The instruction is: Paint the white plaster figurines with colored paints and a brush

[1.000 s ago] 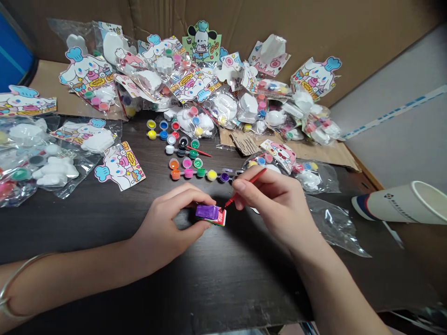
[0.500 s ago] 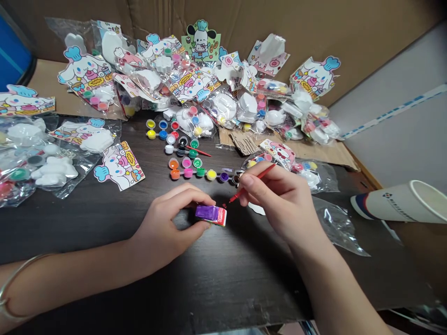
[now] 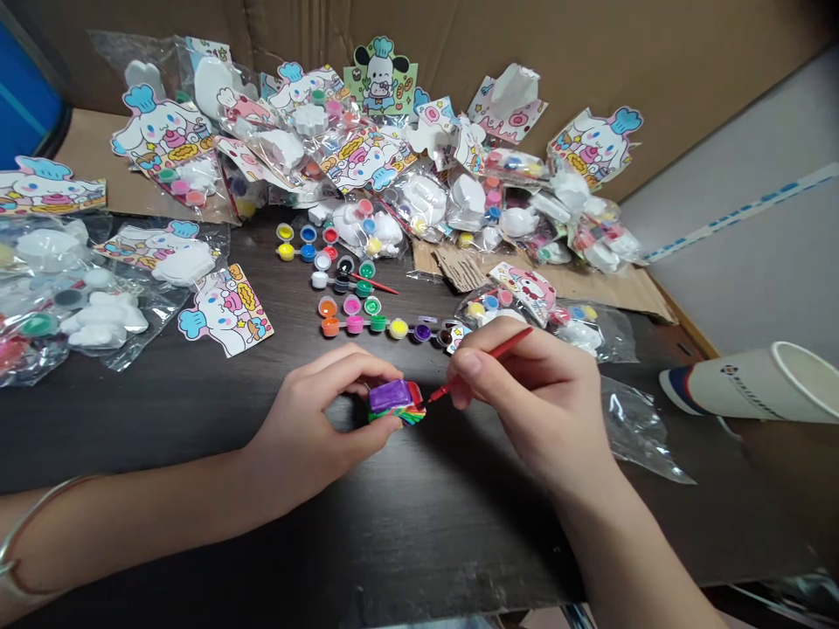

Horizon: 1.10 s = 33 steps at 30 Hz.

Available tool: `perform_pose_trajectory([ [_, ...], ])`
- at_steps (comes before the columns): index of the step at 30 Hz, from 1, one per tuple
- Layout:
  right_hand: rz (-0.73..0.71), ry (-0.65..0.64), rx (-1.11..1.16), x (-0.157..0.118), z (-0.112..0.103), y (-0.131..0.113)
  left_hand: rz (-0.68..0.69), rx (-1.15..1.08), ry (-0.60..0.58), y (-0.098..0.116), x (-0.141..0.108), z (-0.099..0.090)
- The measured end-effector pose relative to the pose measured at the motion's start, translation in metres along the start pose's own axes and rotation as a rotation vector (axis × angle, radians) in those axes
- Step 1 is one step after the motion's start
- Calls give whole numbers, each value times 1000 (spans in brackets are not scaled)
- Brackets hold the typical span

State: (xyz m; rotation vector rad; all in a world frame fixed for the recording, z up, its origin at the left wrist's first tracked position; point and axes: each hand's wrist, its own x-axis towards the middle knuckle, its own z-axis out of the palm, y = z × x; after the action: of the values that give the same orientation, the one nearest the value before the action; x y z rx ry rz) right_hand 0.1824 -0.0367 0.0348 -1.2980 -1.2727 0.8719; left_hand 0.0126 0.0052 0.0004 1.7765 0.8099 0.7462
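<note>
Pinched between the thumb and fingers of my left hand point(image 3: 321, 428) is a small painted figurine point(image 3: 391, 397). Its top is purple, one end is red, and coloured stripes run along the side facing me; its full shape is partly hidden by my fingers. My right hand point(image 3: 524, 393) grips a red paintbrush point(image 3: 502, 347) like a pen. The brush's dark tip meets the red end of the figurine. Just beyond my hands stand rows of open paint pots point(image 3: 377, 323) in several colours. A second red brush point(image 3: 377, 285) lies among them.
Bagged white figurines point(image 3: 419, 201) with cartoon cards are heaped along the back, against cardboard point(image 3: 557, 52). More bags point(image 3: 105, 319) and a loose card point(image 3: 226, 312) lie at left. A paper cup point(image 3: 753, 384) stands at right, beside a clear plastic wrapper point(image 3: 639, 428).
My left hand has tilted the figurine, so its striped side now shows. My right hand has brought the brush tip against its red end, and the white edge there no longer shows.
</note>
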Motion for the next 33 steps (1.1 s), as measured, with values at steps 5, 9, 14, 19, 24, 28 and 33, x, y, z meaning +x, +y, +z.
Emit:
perform_pose_trajectory([
  [5,-28,-29,-11,0,3,1,-36,-36,3,0,0,0],
  [9,-37,-30,-20,0,3,1,-53,-72,10,2,1,1],
  [14,-29,-30,-31,0,2,2,-53,-99,21,2,0,2],
  [19,-24,8,-34,0,1,4,-45,-99,32,2,0,2],
  [24,15,-1,13,1,0,2,-37,-93,29,2,0,2],
  [28,46,-26,5,1,1,2,-36,-88,36,3,0,1],
  [33,28,10,-26,1,1,3,-23,-79,44,3,-1,2],
])
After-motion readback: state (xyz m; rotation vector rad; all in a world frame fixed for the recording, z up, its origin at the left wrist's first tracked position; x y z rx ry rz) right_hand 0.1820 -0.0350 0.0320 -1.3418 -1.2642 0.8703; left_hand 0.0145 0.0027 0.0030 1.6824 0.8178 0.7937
